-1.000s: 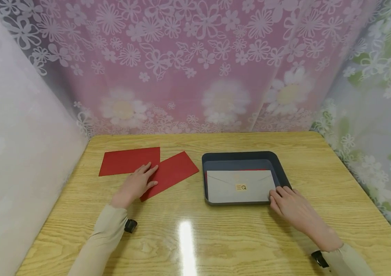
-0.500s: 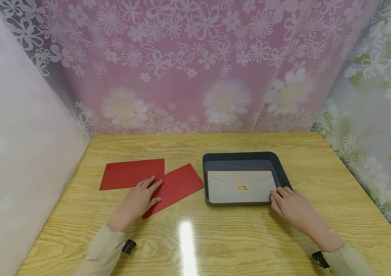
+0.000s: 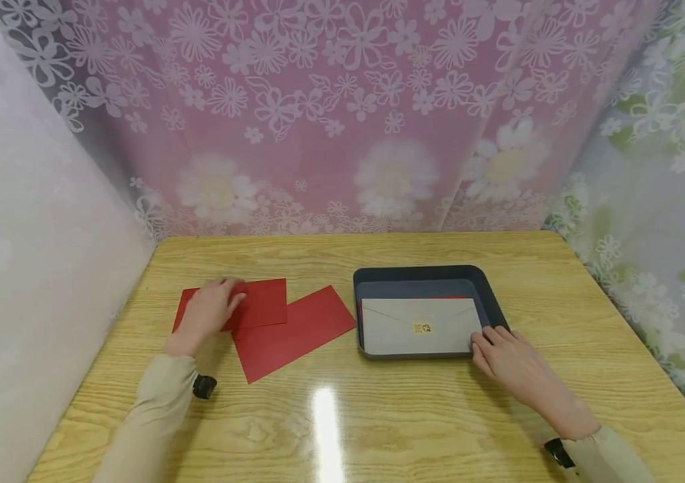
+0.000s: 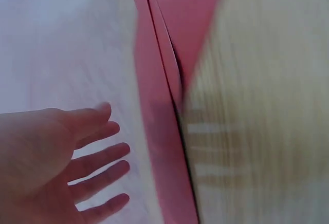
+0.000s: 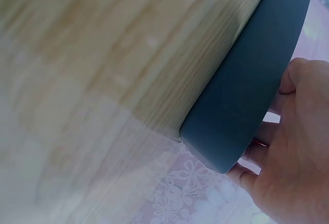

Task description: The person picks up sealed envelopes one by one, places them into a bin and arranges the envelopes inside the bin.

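My left hand hovers above the left red envelope, its fingers spread apart and holding nothing. In the left wrist view, a gap shows between the fingers and the red envelopes. The other red envelope lies slanted on the table, its upper left part under the first one's edge. My right hand grips the front right corner of a dark blue-grey tray, thumb and fingers about its wall. Inside the tray lies a pale grey envelope with a small gold sticker, a red edge peeking out beneath it.
The wood-grain table extends in front of the tray and the envelopes. Flower-patterned curtains hang behind it and along both sides. A bright light reflection lies on the tabletop near the front.
Both red envelopes were drawn toward the front under my left hand. That hand has since lifted off and moved left over the left envelope. The right hand and tray stay put.
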Demonstrator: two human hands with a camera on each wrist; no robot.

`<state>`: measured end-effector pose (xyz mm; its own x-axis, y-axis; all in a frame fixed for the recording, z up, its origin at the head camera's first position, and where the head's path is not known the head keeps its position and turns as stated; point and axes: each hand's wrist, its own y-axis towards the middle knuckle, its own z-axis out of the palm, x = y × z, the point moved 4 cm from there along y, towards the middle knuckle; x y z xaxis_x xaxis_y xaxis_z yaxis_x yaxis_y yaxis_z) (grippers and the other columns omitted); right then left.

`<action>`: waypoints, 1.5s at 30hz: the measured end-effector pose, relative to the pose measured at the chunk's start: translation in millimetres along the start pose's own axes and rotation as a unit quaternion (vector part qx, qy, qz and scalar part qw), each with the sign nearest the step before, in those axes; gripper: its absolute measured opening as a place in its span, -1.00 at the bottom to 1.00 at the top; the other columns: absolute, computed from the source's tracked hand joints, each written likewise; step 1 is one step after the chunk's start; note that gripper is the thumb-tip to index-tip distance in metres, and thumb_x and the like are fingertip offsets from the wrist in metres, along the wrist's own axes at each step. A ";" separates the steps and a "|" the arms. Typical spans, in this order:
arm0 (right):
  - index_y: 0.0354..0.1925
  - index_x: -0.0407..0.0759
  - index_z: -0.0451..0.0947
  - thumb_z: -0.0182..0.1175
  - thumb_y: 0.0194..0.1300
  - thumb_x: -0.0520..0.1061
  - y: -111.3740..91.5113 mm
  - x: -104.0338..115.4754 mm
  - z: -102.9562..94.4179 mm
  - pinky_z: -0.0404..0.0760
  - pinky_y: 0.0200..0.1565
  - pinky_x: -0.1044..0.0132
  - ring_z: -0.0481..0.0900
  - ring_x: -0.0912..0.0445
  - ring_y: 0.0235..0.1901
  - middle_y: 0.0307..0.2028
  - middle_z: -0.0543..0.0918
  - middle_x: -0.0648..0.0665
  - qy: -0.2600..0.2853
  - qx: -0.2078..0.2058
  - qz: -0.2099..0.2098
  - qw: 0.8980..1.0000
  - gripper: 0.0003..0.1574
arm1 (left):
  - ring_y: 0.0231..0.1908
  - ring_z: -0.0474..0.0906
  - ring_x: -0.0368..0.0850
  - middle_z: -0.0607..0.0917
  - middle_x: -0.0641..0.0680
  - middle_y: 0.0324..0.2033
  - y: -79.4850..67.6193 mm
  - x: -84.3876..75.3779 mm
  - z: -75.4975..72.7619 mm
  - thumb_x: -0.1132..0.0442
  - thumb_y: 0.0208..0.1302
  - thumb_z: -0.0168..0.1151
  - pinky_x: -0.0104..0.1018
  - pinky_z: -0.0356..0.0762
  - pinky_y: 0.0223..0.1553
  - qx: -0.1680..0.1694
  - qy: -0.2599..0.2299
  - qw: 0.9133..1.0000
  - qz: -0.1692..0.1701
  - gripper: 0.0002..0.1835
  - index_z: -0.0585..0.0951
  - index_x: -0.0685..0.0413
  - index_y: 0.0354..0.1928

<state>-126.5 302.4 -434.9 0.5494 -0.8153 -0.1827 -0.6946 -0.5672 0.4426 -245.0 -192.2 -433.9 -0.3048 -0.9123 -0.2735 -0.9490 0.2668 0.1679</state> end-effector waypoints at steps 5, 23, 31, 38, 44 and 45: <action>-0.47 -0.07 0.28 -0.30 0.63 -0.01 2.1 1.1 -0.9 0.13 -0.50 0.33 0.15 0.13 -0.54 -0.54 0.17 0.04 -0.003 -0.009 -0.009 1.000 -0.52 | 0.08 0.47 0.45 0.60 0.43 0.06 12.9 41.4 -0.1 0.12 0.40 0.31 0.27 0.45 0.13 0.030 -0.014 0.999 -0.031 -0.50 0.56 0.37 0.19; -0.46 -0.07 0.29 -0.31 0.64 0.00 2.7 1.7 -1.8 0.14 -0.49 0.33 0.16 0.13 -0.53 -0.53 0.18 0.04 -0.002 -0.004 -0.006 1.000 -0.51 | -0.28 0.54 0.13 0.64 0.22 -0.32 10.7 49.7 0.5 -0.04 0.15 0.52 0.06 0.54 -0.16 0.068 -0.050 0.996 -0.029 -0.42 0.59 0.37 -0.11; -0.46 -0.07 0.27 -0.30 0.63 0.00 1.7 1.8 -2.6 0.13 -0.49 0.33 0.15 0.13 -0.53 -0.53 0.18 0.04 -0.003 -0.005 -0.006 1.000 -0.52 | -0.40 0.44 0.02 0.54 0.17 -0.39 15.4 41.9 3.5 0.11 0.39 0.32 -0.11 0.40 -0.29 0.047 -0.082 0.995 -0.015 -0.60 0.45 0.31 -0.03; -0.46 -0.07 0.29 -0.25 0.60 -0.02 0.9 1.4 -1.9 0.16 -0.50 0.32 0.19 0.11 -0.53 -0.53 0.19 0.04 -0.007 -0.003 -0.006 1.000 -0.56 | -0.11 0.59 0.23 0.65 0.33 -0.13 21.3 24.9 2.6 0.23 0.56 0.08 0.11 0.54 -0.04 -0.014 -0.057 0.998 0.023 -0.73 0.50 0.34 0.05; -0.46 -0.07 0.29 -0.22 0.59 -0.04 0.3 1.6 -2.3 0.16 -0.49 0.31 0.18 0.12 -0.53 -0.53 0.18 0.04 -0.005 -0.003 -0.006 1.000 -0.58 | -0.10 0.53 0.24 0.65 0.27 -0.19 25.7 -2.2 -10.0 0.19 0.58 0.05 0.11 0.44 -0.01 -0.095 0.014 0.994 0.060 -0.78 0.52 0.26 -0.09; -0.46 -0.07 0.29 -0.22 0.59 -0.04 0.2 1.6 -2.4 0.16 -0.49 0.31 0.18 0.12 -0.53 -0.53 0.18 0.04 -0.005 -0.003 -0.006 1.000 -0.59 | -0.11 0.53 0.23 0.65 0.26 -0.21 26.7 -7.6 -12.5 0.18 0.57 0.05 0.09 0.42 -0.04 -0.109 0.023 0.991 0.067 -0.78 0.52 0.25 -0.10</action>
<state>-124.7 301.2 -433.0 0.5532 -0.8097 -0.1957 -0.6852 -0.5759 0.4459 -267.1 -182.0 -415.5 -0.4179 -0.8881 -0.1916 -0.8588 0.3174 0.4021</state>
